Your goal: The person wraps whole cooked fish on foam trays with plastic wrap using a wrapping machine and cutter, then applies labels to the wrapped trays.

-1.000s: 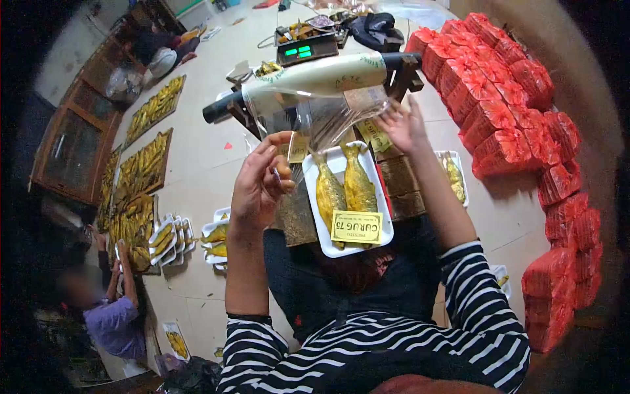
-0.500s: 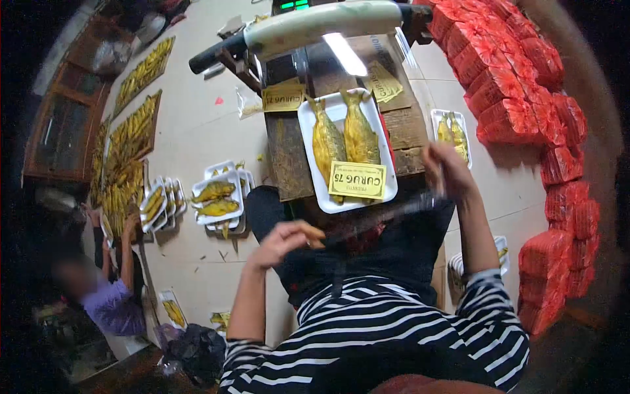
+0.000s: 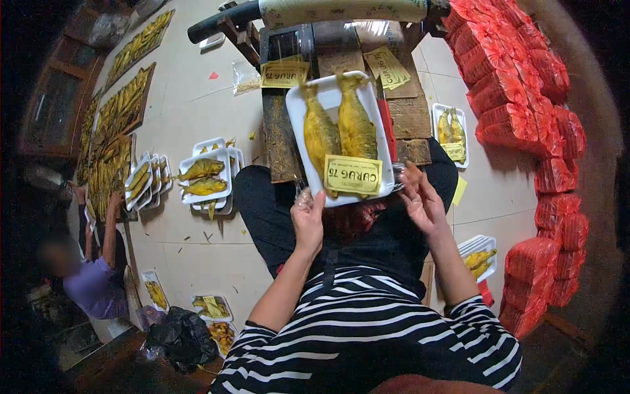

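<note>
Clamped the left hand [image 3: 307, 222] on the tray [image 3: 329, 95], past the desk's [image 3: 281, 152] near edge. Pinched film [image 3: 398, 172] beside it, right hand [image 3: 425, 209] grip together.

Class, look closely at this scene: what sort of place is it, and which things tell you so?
Probably a small fish-packing workshop. Two fish lie with a printed label on a foam tray, near a roll of wrap, and many more fish lie in rows at the left.

One held tray [image 3: 331, 98] — two fish [image 3: 356, 125] inside
</note>
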